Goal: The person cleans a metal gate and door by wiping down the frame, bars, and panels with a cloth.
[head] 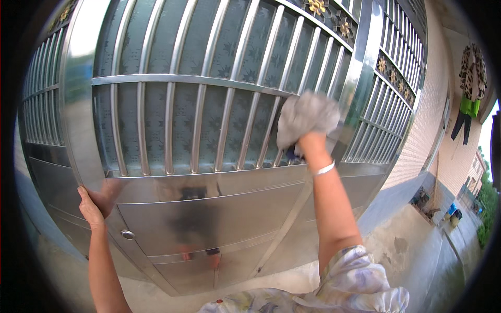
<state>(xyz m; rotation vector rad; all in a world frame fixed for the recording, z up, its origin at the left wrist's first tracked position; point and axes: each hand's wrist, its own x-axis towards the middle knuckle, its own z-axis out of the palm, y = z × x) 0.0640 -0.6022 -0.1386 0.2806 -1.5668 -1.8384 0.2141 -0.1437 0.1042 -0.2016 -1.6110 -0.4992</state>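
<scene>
A stainless-steel door (211, 231) with upright bars over patterned glass (184, 125) fills the view before me. My right hand (313, 141), with a white band on the wrist, holds a light grey cloth (307, 113) against the right part of the barred panel, just below the horizontal rail (188, 79). The cloth is blurred and hides most of the fingers. At the lower left, my left hand (91, 207) rests on the edge of the door's steel frame, thumb up, with no object seen in it. Its fingers are partly hidden.
A round lock (127, 234) sits low on the door's left side. To the right stand another barred panel (387, 113) and a tiled wall (417, 94). Clothes (472, 74) hang farther right. A broom (435, 187) and other items stand by the wall on the concrete floor (391, 250).
</scene>
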